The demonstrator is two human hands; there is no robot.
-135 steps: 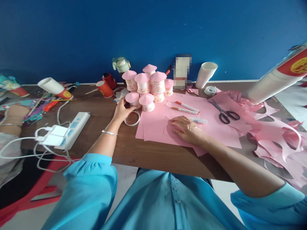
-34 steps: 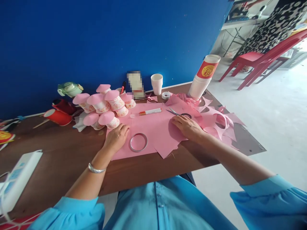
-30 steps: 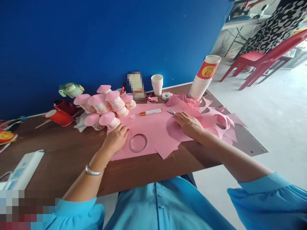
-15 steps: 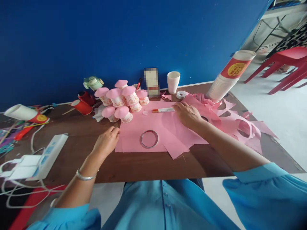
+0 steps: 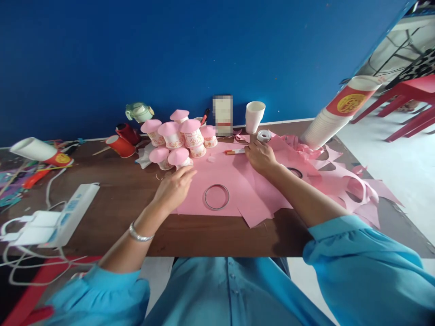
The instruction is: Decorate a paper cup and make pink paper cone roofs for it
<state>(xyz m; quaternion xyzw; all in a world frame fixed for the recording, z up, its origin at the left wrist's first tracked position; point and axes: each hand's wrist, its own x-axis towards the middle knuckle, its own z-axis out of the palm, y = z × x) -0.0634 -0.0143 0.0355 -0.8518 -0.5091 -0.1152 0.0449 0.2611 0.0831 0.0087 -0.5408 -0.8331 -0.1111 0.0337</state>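
My left hand [image 5: 175, 186] hovers over the left edge of the pink paper sheets [image 5: 193, 199], just in front of small cups with pink cone tops [image 5: 178, 156]. Its fingers are loosely bent, and nothing shows in them. My right hand [image 5: 261, 157] is on the paper, its fingers closed over the right end of white pens [image 5: 239, 151] with red and orange tips. The fingertips are hidden. A thin silver ring [image 5: 216, 197] lies flat on the paper between my hands. A roll of clear tape [image 5: 264, 135] sits just beyond my right hand.
Cut pink scraps [image 5: 343, 174] cover the right side. A leaning stack of paper cups [image 5: 331, 122] and an upright white cup stack [image 5: 254, 118] stand at the back. Red thread spools [image 5: 120, 146] and a power strip [image 5: 73, 215] lie at left. A blue wall [image 5: 170, 54] rises behind.
My left hand has moved right and forward, from beside the paper to over its edge near the cups. My right hand has shifted left over the pens. The view has turned slightly left.
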